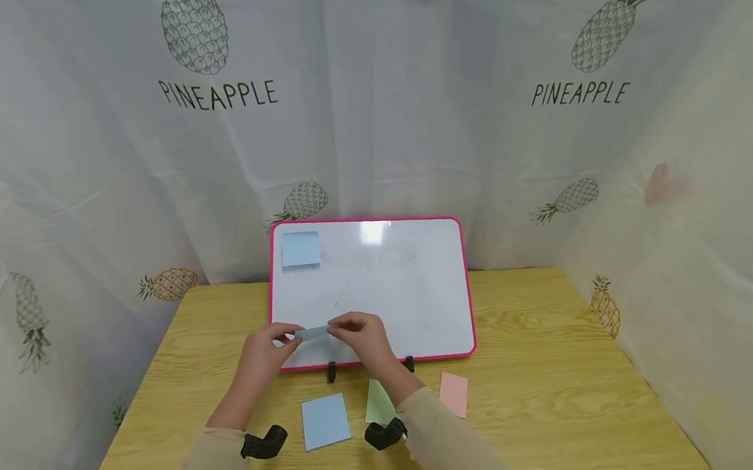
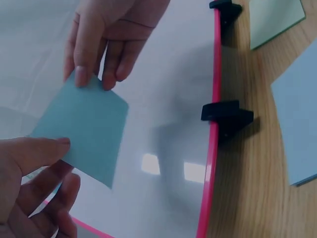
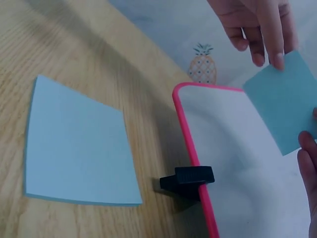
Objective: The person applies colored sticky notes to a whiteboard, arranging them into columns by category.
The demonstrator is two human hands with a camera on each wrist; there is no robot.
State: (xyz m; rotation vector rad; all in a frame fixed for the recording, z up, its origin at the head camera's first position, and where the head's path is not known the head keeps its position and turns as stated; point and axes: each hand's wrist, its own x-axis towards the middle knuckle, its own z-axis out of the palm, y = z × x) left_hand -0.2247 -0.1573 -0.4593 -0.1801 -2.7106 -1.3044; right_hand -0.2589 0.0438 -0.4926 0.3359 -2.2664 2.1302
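Both hands hold one blue sticky note between them, in front of the lower left part of a whiteboard with a pink frame. My left hand pinches one edge between thumb and fingers. At the opposite edge, my right hand pinches it the same way. Seen from the head, the note is nearly edge-on, a thin strip. Another blue sticky note is stuck near the board's upper left corner, its lower edge lifting a little.
On the wooden table before the board lie a blue sticky-note pad, a green pad partly behind the right forearm, and a pink pad. Black clips support the board's lower edge. A pineapple-print curtain hangs behind.
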